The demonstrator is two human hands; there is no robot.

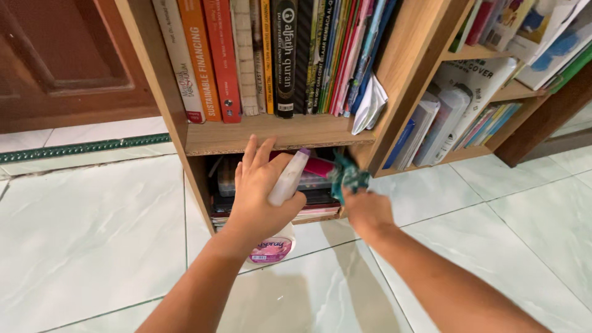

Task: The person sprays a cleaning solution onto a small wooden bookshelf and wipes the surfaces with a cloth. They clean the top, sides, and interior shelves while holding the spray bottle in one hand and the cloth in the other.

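My left hand (pixel 259 194) grips a white spray bottle (pixel 285 185) with a purple nozzle and a pink label, its nozzle pointing up toward the front edge of a wooden shelf board (pixel 246 139). My right hand (pixel 364 208) clutches a teal cloth (pixel 346 174) pressed near the right end of that board, where it meets the upright panel (pixel 407 68). Several upright books (pixel 271 55) stand on the board above both hands.
Below the board lie flat stacked books and a pink item (pixel 317 166). A second shelf unit (pixel 468 105) with more books leans at the right. A brown wooden door (pixel 61 61) is at the left. Pale tiled floor (pixel 92 228) lies beneath.
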